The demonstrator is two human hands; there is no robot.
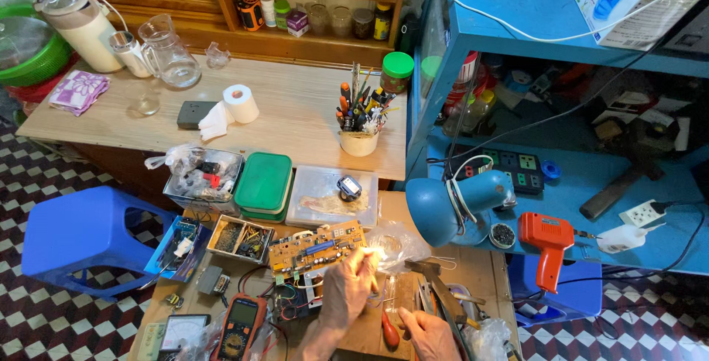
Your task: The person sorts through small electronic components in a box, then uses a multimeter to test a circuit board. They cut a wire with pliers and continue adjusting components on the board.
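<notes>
Circuit board (316,246), orange-brown, lies on the wooden tabletop (484,272) beside a blue lamp (454,202). Left hand (347,291) rests at its near edge, fingers curled; what it grips cannot be told. Right hand (428,331) lies half-closed near a red-handled screwdriver (389,330).

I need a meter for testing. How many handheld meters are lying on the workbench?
2. An orange-and-black digital multimeter lies at the bench's front edge, left of the person's left hand. A pale analogue needle meter lies just left of it. Others may be hidden under clutter.
</notes>
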